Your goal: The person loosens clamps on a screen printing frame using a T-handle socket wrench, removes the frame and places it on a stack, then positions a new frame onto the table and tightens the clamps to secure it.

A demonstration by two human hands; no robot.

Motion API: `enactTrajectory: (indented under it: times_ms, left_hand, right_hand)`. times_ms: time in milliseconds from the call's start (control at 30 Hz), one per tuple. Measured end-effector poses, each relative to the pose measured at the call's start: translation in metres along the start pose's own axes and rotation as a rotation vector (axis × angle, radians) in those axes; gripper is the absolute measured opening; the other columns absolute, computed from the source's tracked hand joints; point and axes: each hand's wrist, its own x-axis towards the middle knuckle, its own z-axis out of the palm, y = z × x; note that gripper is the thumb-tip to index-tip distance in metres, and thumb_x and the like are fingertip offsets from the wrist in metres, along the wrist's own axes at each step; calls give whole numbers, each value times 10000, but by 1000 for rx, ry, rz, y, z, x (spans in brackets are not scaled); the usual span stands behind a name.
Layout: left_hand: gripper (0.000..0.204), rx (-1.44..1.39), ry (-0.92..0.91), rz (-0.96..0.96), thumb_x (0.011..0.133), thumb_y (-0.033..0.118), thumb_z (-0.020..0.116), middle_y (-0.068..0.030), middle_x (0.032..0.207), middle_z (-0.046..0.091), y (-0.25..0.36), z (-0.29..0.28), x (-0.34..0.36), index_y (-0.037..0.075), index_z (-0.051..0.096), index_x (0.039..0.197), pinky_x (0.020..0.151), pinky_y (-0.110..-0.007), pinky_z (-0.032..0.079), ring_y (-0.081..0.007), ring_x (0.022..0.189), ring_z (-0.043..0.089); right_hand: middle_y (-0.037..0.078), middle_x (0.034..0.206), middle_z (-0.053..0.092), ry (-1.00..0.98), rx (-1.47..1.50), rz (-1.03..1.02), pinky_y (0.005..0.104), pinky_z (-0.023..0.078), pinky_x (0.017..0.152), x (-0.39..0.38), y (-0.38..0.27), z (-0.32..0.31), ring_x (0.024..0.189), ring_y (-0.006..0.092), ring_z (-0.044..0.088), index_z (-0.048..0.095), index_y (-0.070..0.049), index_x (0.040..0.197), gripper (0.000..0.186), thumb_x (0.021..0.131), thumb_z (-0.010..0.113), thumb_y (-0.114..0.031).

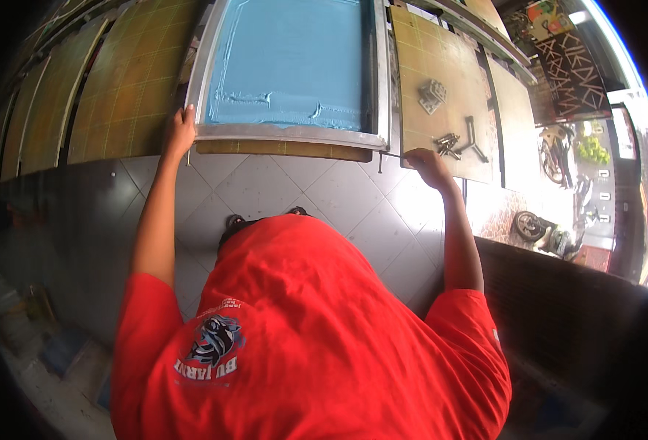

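Note:
At the top centre a screen frame (288, 134) of grey metal holds a mesh coated light blue (287, 62), with raised streaks along its edges, above a yellowish board (280, 150). My left hand (181, 132) is closed on the frame's left front corner, with a bolt hanging just below. Out at the right front corner, my right hand (426, 166) grips a thin dark rod tool (394, 155) that reaches to an upright bolt (380, 163) beside the frame.
On the board (434, 51) at right lie a metal block (432, 96), several bolts (446, 145) and an angled metal tool (472, 139). More boards (111, 88) stand at left. Tiled floor (265, 187) runs below; motorbikes (551, 233) stand outside at right.

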Motion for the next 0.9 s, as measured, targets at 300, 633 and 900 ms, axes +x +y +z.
enactTrajectory:
  times_ms: [300, 633, 900]
  left_hand:
    - [517, 85, 95, 133, 934, 419, 328, -274, 802, 570, -12, 5, 2, -49, 529, 843, 691, -462, 430, -445, 805, 549]
    - [518, -14, 70, 90, 933, 444, 330, -271, 842, 560, -15, 5, 3, -46, 496, 904, 719, -455, 422, -428, 825, 548]
    - [450, 149, 406, 487, 808, 326, 631, -183, 1094, 515, 109, -2, -30, 10, 495, 1097, 895, -438, 383, -354, 1042, 481]
  right_hand:
    - [135, 900, 630, 13, -92, -7, 362, 457, 746, 2, -24, -9, 870, 304, 594, 656, -45, 892, 199, 846, 516, -179]
    - [140, 785, 626, 119, -739, -141, 375, 492, 681, 10, -89, 1, 803, 290, 616, 630, -40, 729, 133, 766, 505, -69]
    - [153, 767, 628, 146, -595, -115, 400, 500, 623, 19, -93, -4, 738, 313, 628, 626, -33, 733, 121, 756, 508, -49]
